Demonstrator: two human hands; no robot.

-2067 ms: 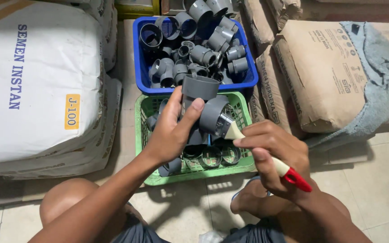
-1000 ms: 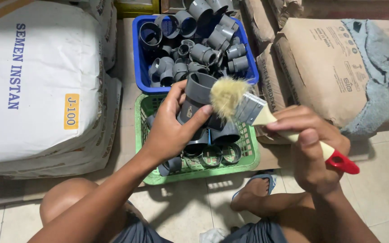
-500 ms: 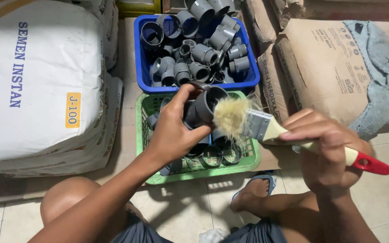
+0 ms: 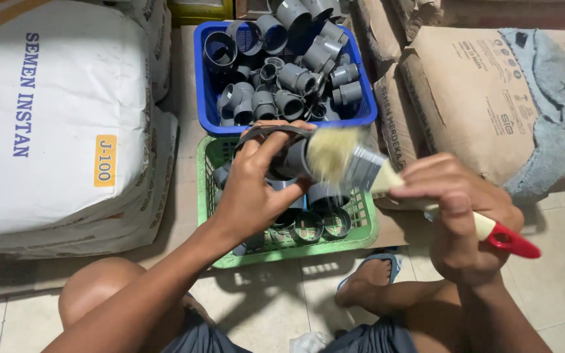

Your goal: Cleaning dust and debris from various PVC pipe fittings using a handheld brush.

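Pale floor tiles (image 4: 557, 274) run under everything, with a stack of white woven cement sacks (image 4: 53, 131) on one side and brown paper cement bags (image 4: 485, 98) on the other, one draped with a grey-blue towel (image 4: 557, 104). Between them sit two perforated plastic baskets, touching end to end. Farther off, the blue basket (image 4: 199, 85) is heaped with grey plastic pipe fittings (image 4: 282, 72): short sockets, elbows and tees, smooth and matt, lying at all angles with their round mouths open. Nearer, the green basket (image 4: 367, 225) holds fewer of the same grey fittings, several standing mouth-up against its latticed bottom so that they show as dark rings (image 4: 322, 222).

Above the green basket, near the rim it shares with the blue one, the left hand (image 4: 253, 189) is clamped around a grey pipe fitting (image 4: 292, 160), fingers curled over its top and thumb beneath, the open end turned towards the other hand. The right hand (image 4: 456, 216) is closed tight on the handle of a paintbrush (image 4: 374, 173), which has a pale wooden shaft, a red tip, a metal ferrule and blond bristles. Those bristles are blurred and sit against the mouth of the held fitting.

A bare knee (image 4: 99, 294) and a foot in a sandal (image 4: 367, 281) rest on the tiles
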